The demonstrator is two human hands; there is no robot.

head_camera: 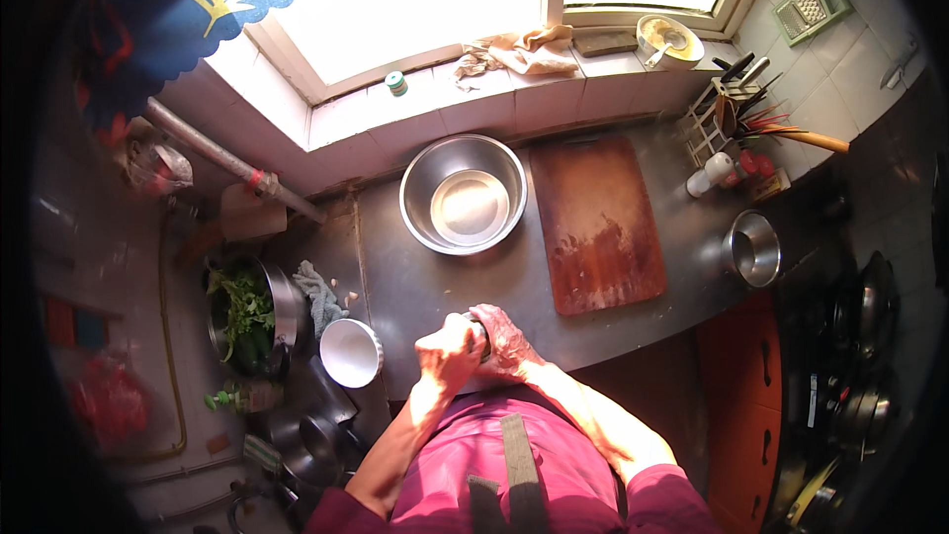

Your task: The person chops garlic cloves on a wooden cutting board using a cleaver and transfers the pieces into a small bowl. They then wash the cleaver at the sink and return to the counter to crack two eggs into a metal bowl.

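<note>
Both of my hands meet close to my body at the front edge of the metal counter (460, 289). Between them is a small dark, rounded object (479, 337), mostly hidden by the fingers, so its kind cannot be told. My left hand (450, 345) is closed against it from the left. My right hand (506, 341) wraps around it from the right. Beyond the hands stands a stainless steel bowl (415, 226) with some clear liquid or a bright reflection at its bottom. A wooden cutting board (600, 237), dark and wet-looking toward its near end, lies to the right of the bowl.
A white bowl (351, 353), a grey cloth (319, 297) and a metal pot of leafy greens (285, 304) are at the left. A small steel bowl (753, 248) stands far right, near a utensil rack (704, 126). A cleaver-like blade (334, 389) lies below the white bowl.
</note>
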